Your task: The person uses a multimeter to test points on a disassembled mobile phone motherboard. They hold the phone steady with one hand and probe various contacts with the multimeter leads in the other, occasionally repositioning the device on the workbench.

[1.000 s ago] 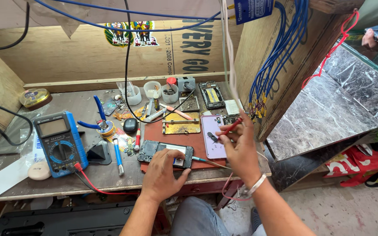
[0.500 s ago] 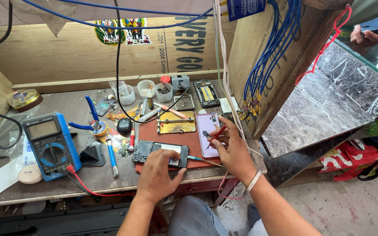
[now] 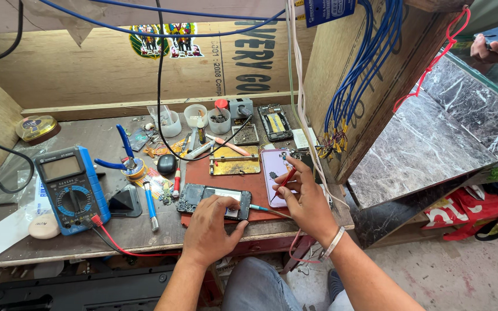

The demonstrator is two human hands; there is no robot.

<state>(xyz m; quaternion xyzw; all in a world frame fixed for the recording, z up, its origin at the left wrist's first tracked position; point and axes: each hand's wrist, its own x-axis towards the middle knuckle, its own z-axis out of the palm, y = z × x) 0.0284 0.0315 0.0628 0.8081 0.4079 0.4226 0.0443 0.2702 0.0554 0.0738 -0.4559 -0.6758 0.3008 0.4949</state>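
An opened phone (image 3: 213, 200), its dark insides showing, was laid flat on a reddish-brown work mat (image 3: 243, 178) near the front edge of a worn grey bench (image 3: 59, 242). It was pinned there by the left hand (image 3: 207, 227), whose fingers were spread and pressed down on its near right part rather than closed round it. A thin red-handled tool (image 3: 285, 179) was gripped between the thumb and fingers of the right hand (image 3: 305, 203), which was held just right of the phone; the tool was slanted down to the left, over a pale lilac phone back cover (image 3: 273, 170). A teal-handled tool (image 3: 259, 208) was seen between the two hands, its tip near the phone's right end. Farther left, a blue multimeter (image 3: 71, 188) was rested on the bench, with blue-handled pliers (image 3: 123, 151) beyond it. A brass-coloured plate (image 3: 235, 160) was set on the far part of the mat.
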